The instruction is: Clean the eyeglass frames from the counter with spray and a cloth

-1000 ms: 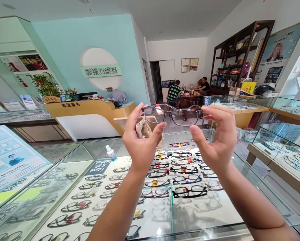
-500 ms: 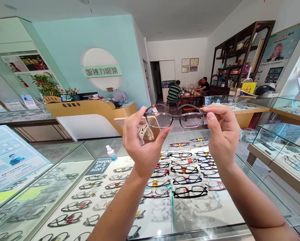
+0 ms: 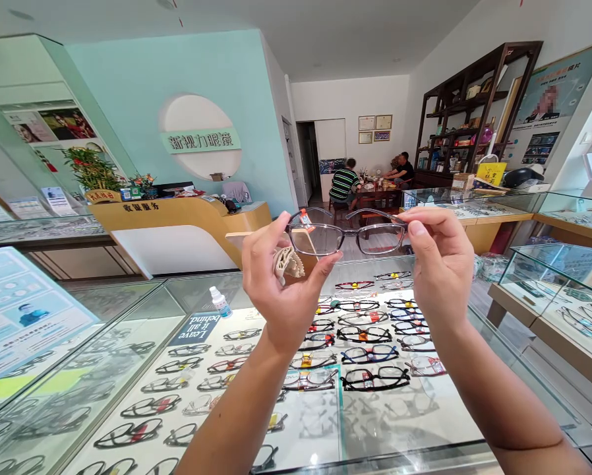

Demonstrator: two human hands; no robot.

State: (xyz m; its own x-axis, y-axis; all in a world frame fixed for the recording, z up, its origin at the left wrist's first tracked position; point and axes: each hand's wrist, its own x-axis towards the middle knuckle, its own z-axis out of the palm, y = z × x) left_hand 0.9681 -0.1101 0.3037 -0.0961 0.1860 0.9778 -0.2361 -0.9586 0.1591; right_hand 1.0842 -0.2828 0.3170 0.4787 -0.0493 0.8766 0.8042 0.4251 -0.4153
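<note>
A pair of dark-rimmed eyeglasses is held up level between both hands, temples unfolded, with an orange-red tag at the left temple. My left hand grips its left end, thumb under the lens rim, and a crumpled beige cloth is tucked in the same palm. My right hand pinches the right hinge end between thumb and fingers. Below them, a glass display case shows rows of eyeglasses, several with coloured tags. A small white spray bottle stands on the case, left of my left hand.
A tilted blue-and-white leaflet covers part of the left case. Across the aisle is a yellow-and-white counter. Another glass case stands to the right. Two people sit around a table at the back, near a dark wooden shelf.
The eyeglasses have tipped slightly, so the temples sit a little differently behind the lenses. Both hands keep their hold and almost the same place.
</note>
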